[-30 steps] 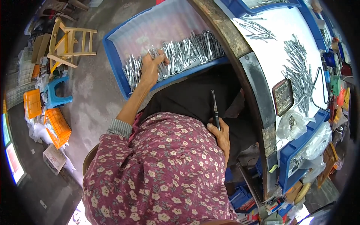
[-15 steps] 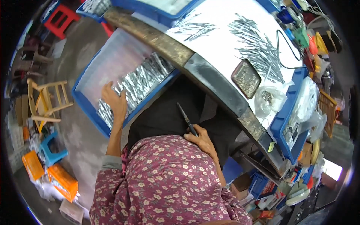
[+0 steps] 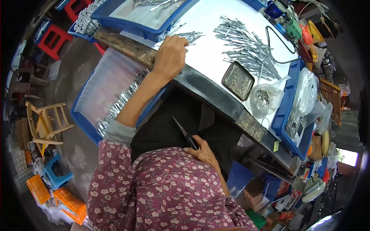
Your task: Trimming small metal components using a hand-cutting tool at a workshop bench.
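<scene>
My left hand reaches over the table edge to a small pile of thin metal strips beside a blue tray. Its fingers are curled together, and whatever they pinch is hidden. In my lap, my right hand is closed round a slim pointed tool with a black handle and a tapering tip that points away from me. Below my left forearm, a blue-rimmed bin holds a row of shiny metal pieces, partly covered by the arm.
On the white tabletop lie a larger heap of metal strips, a dark tin of small parts and a plastic bag of small parts. A blue tray stands far left, a blue crate at right. A wooden chair stands left.
My left hand has left the metal pieces in the bin and moved up and right to the strips on the table. My right hand still holds the pointed tool. The view has shifted slightly.
</scene>
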`<action>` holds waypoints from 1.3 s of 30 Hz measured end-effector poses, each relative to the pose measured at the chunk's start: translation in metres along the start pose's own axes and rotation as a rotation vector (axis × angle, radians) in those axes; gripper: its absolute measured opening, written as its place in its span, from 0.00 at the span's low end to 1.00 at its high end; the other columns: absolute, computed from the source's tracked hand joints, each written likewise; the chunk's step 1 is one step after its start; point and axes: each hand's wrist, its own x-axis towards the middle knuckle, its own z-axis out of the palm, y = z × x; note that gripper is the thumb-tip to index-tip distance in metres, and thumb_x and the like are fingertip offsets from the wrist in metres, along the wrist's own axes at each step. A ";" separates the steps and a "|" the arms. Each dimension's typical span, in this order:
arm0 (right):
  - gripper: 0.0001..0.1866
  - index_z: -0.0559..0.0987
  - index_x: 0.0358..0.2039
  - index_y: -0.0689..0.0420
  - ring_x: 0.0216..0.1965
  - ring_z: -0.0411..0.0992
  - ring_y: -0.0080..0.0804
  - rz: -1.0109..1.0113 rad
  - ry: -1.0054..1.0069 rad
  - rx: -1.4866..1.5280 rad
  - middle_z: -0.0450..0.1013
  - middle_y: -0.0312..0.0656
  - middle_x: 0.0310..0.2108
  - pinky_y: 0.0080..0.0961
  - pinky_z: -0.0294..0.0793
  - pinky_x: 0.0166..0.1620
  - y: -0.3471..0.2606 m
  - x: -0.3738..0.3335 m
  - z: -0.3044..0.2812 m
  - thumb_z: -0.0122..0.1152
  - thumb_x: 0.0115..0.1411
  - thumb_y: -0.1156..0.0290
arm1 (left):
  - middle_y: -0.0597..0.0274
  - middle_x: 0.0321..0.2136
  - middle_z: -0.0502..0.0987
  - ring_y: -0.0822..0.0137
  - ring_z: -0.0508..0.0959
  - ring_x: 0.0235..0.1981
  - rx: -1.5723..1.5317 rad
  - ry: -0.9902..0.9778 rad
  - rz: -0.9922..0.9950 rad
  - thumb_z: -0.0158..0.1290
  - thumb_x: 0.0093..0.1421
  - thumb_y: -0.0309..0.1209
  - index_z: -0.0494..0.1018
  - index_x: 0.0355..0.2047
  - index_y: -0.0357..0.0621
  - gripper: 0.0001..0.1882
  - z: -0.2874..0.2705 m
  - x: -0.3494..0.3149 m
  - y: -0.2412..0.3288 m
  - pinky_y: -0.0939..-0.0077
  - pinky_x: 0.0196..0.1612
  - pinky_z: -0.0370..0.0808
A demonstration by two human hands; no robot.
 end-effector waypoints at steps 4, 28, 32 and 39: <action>0.27 0.71 0.39 0.62 0.28 0.68 0.41 0.002 -0.043 0.009 0.68 0.51 0.23 0.32 0.64 0.33 0.006 0.002 0.000 0.63 0.43 0.57 | 0.51 0.26 0.70 0.53 0.69 0.34 0.214 -0.059 -0.032 0.50 0.46 0.23 0.70 0.22 0.37 0.03 0.026 0.019 -0.011 0.63 0.36 0.69; 0.28 0.71 0.41 0.60 0.32 0.66 0.31 -0.190 -0.041 0.182 0.68 0.41 0.28 0.28 0.64 0.37 0.001 -0.014 -0.018 0.65 0.43 0.57 | 0.59 0.25 0.70 0.75 0.68 0.20 -0.796 -0.126 -0.406 0.47 0.53 0.23 0.63 0.35 0.34 0.09 0.008 0.009 0.050 0.79 0.24 0.66; 0.28 0.71 0.41 0.60 0.29 0.62 0.22 -0.254 -0.018 0.346 0.64 0.33 0.26 0.22 0.62 0.33 0.007 -0.023 -0.031 0.67 0.40 0.59 | 0.67 0.19 0.69 0.82 0.64 0.17 -1.059 -0.134 -0.467 0.48 0.56 0.26 0.65 0.37 0.40 0.09 0.002 -0.002 0.069 0.89 0.20 0.61; 0.27 0.71 0.41 0.60 0.26 0.60 0.17 -0.418 0.275 0.399 0.63 0.30 0.24 0.15 0.60 0.30 -0.015 -0.037 -0.051 0.69 0.42 0.62 | 0.64 0.23 0.74 0.82 0.66 0.20 -1.329 -0.245 -0.459 0.48 0.59 0.29 0.66 0.37 0.38 0.08 -0.002 -0.018 0.079 0.90 0.25 0.65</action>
